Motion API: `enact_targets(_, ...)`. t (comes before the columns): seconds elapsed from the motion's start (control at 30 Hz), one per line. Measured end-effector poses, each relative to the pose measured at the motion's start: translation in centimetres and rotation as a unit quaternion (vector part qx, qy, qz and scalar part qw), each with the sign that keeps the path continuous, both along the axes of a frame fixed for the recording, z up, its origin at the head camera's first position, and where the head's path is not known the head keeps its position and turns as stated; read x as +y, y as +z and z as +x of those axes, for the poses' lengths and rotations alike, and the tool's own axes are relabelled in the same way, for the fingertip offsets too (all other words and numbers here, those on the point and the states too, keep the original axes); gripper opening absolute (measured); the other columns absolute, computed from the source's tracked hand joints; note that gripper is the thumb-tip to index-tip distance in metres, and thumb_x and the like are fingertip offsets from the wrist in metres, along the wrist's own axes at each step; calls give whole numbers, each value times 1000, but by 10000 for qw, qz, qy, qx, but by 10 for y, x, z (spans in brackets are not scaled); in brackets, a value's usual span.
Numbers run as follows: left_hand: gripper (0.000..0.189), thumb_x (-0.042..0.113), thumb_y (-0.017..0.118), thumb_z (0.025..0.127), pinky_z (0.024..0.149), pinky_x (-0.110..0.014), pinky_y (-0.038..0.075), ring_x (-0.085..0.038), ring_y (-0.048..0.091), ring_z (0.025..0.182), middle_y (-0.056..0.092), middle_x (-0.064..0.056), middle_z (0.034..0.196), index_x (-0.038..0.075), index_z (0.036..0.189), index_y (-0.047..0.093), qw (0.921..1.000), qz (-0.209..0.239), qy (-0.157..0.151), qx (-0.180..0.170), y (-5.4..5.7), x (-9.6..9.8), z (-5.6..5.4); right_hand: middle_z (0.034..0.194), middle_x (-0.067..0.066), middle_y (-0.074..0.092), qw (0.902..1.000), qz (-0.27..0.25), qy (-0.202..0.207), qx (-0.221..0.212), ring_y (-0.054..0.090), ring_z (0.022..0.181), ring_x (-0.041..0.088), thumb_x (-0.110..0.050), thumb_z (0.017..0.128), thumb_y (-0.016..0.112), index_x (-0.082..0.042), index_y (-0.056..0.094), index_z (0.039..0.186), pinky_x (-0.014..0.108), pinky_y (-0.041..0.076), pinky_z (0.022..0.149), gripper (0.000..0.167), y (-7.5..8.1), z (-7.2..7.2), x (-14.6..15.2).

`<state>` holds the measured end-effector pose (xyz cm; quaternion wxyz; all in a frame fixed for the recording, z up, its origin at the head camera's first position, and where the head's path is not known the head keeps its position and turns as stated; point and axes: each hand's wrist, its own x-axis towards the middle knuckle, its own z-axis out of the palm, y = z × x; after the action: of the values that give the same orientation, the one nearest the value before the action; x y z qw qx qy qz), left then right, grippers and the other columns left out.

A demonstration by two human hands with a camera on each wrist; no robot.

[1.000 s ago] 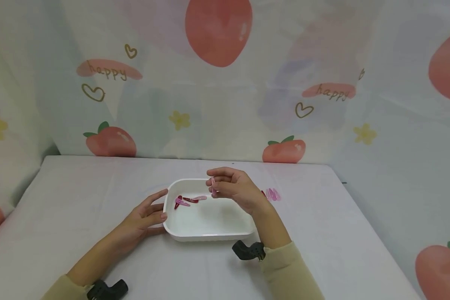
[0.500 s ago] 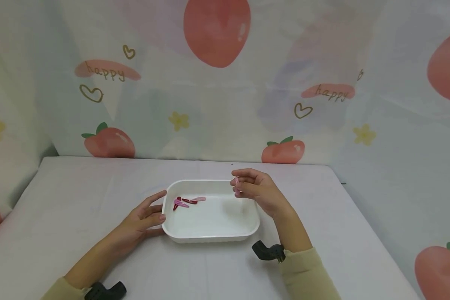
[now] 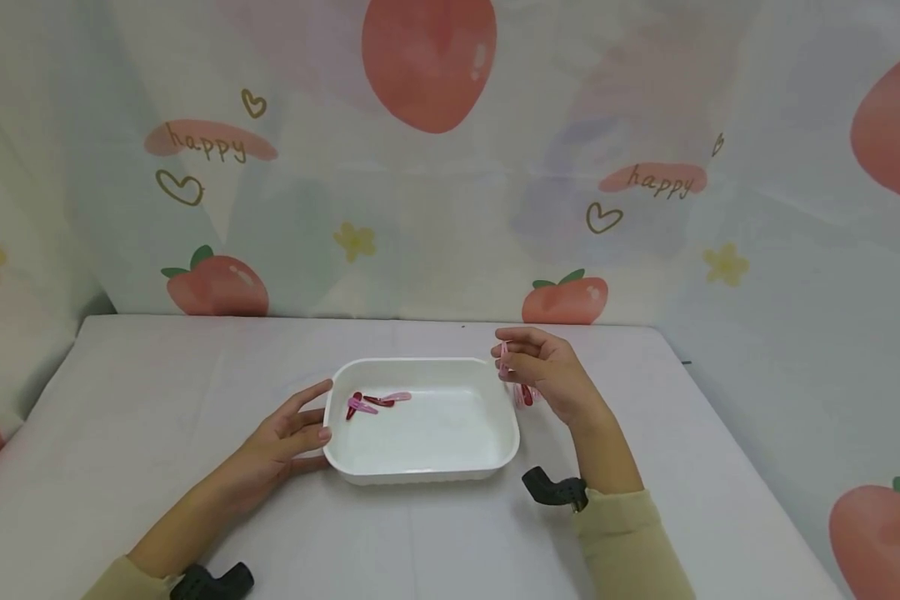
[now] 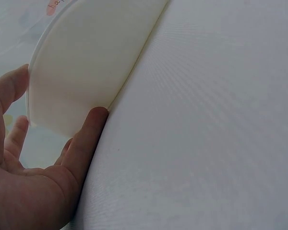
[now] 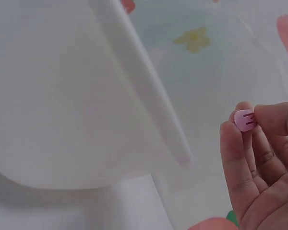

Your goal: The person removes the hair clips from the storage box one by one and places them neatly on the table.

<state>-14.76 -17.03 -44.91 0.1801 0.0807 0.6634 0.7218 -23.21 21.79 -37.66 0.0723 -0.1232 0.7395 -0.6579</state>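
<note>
My right hand (image 3: 558, 379) pinches a pink snap hair clip (image 3: 504, 360) just above the right rim of a white tray (image 3: 435, 437). In the right wrist view the rounded end of the clip (image 5: 243, 120) shows between thumb and fingertips. Red and pink hair clips (image 3: 398, 397) lie in the tray's back left part, some crossing each other. At the tray's left end rests my left hand (image 3: 281, 446), its spread fingers touching the outer side. The left wrist view has those fingers against the tray wall (image 4: 81, 67), one low by the table.
More red and pink hair clips (image 3: 527, 395) lie on the table right of the tray, partly hidden by my right hand. The white cloth-covered table (image 3: 390, 542) ends at a patterned backdrop (image 3: 435, 250) behind and on both sides.
My right hand has moved right, from over the tray to its right rim, with the pink hair clip still pinched. The left hand and tray have stayed nearly in place.
</note>
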Motion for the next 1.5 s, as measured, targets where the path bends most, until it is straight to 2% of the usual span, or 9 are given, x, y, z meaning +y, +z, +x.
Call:
enact_targets(0.27,69,12,60,100,99,-48,52,-37,48,133,31,-24,155,28,157,25,10000,-41,41,-62,1,0,0,106,7,68,9989,228,-398,18,68,94,17,-7,96,65,0,58,132,31,60,84,38,-7,-8,17)
enact_targets(0.53,71,12,61,99,99,-47,53,-35,50,130,31,-24,155,28,158,24,10000,34,19,-74,-1,0,-1,110,7,68,9949,486,-853,-210,67,104,26,-12,97,64,-2,56,134,29,59,85,39,-15,-13,33)
enact_targets(0.83,69,13,60,99,99,-48,53,-36,48,132,32,-23,155,29,157,25,9999,-86,30,-84,1,1,-1,124,19,64,9840,898,-1496,-347,67,100,20,-18,98,63,-4,54,138,24,58,84,43,-22,-14,49)
enact_targets(1.1,71,14,61,99,99,-48,52,-36,49,131,30,-24,156,29,158,24,9999,-81,39,-95,1,1,0,125,19,64,9756,1146,-1820,-448,66,102,20,-19,99,62,-2,53,139,29,58,89,44,-34,-18,60)
enact_targets(1.5,70,14,60,100,99,-48,52,-37,47,133,31,-22,156,30,157,24,9998,-151,81,-116,1,2,0,122,21,65,9713,1157,-2002,-554,65,92,12,-10,98,61,2,54,137,22,58,81,42,-44,-19,72)
